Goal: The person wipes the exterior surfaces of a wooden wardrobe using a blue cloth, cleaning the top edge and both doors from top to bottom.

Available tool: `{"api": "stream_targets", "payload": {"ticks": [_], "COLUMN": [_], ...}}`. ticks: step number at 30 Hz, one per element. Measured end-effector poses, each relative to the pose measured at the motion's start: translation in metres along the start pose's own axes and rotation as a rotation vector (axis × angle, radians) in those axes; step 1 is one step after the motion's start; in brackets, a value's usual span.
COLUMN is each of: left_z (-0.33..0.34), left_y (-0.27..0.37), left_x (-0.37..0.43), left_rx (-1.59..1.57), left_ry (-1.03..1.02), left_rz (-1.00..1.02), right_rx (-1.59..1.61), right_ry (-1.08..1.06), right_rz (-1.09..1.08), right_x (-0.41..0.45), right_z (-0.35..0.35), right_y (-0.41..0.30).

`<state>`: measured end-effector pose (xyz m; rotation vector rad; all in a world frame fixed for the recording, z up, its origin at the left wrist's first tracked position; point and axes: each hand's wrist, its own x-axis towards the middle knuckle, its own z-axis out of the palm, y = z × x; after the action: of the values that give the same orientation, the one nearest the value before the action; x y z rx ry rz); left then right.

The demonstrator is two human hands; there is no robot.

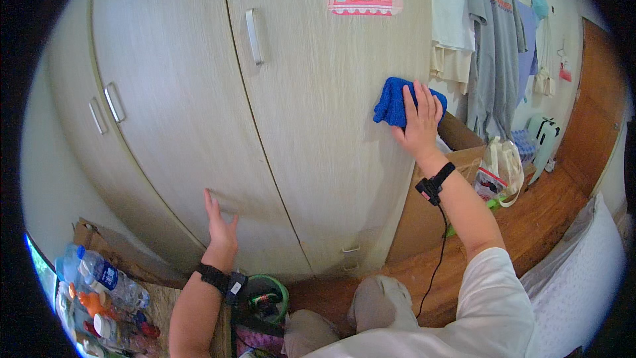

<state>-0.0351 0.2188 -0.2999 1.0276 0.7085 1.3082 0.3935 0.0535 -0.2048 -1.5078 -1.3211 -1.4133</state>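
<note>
My right hand (pixel 421 122) presses a folded blue cloth (pixel 396 102) against the right edge of a pale wood-grain wardrobe door (pixel 328 109), its fingers spread over the cloth. Above and to the left of that hand is a partly torn pink and white sticker (pixel 365 0). A metal handle (pixel 254 36) is fixed near the door's left edge. Lower down, my left hand (pixel 221 228) holds nothing; its fingers are apart, at or near the neighbouring wardrobe door (pixel 174 84). Whether its fingertips touch the surface I cannot tell. Both wrists wear black straps with small devices.
Plastic bottles (pixel 114 278) crowd a surface at lower left, beside a green bin (pixel 283 296). Cardboard boxes (pixel 422 209) stand right of the wardrobe, under hanging clothes (pixel 497 44). A pale suitcase (pixel 545 141) and a brown door (pixel 591 104) are farther right; a white, patterned pillow-like item (pixel 586 268) is at lower right.
</note>
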Motion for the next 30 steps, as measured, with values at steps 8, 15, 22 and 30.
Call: {"api": "stream_targets", "payload": {"ticks": [8, 15, 22, 30], "left_z": [-0.010, -0.005, -0.011, -0.011], "left_y": [-0.005, -0.007, -0.013, -0.012], "left_x": [0.006, 0.003, 0.011, 0.010], "left_rx": [0.000, 0.002, 0.036, 0.038], "left_ry": [0.035, 0.038, 0.020, 0.024], "left_rz": [0.018, 0.007, 0.020, 0.038], "right_rx": [-0.018, 0.019, 0.069, 0.093], "right_ry": [-0.083, -0.267, -0.608, -0.788], "right_rz": [0.050, 0.095, -0.167, -0.534], "right_x": [-0.082, -0.180, -0.261, -0.279], "right_z": [0.017, 0.027, 0.026, 0.011], "right_y": [-0.022, -0.037, -0.043, -0.035]}}
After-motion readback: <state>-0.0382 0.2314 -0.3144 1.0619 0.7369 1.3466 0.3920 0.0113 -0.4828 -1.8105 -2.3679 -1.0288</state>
